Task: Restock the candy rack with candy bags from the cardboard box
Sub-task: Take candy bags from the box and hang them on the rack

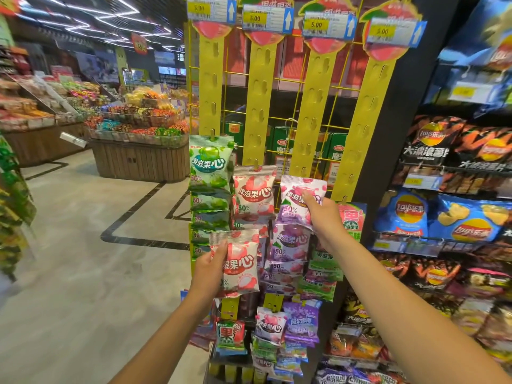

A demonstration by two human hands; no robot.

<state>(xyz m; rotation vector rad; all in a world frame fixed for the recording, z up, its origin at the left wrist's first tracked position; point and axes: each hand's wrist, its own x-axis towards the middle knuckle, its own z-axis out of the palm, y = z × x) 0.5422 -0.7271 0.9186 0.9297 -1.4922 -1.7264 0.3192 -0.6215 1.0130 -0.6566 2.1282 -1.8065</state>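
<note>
The candy rack [307,126] is a yellow wire grid with four yellow hanging strips. My left hand [212,263] grips a pink-and-white candy bag [241,261] in front of the lower part of the second strip. My right hand [318,209] pinches a purple candy bag [297,199] held up against the third strip. Green bags [210,164] hang on the first strip, pink bags [253,192] on the second, more purple bags [291,242] under my right hand. The cardboard box is not in view.
Chip bags [443,217] fill the shelves to the right of the rack. More candy bags [277,331] hang low under the strips. A wooden round bin of loose sweets [141,151] stands across the tiled aisle on the left. Price tags [266,19] hang at the strip tops.
</note>
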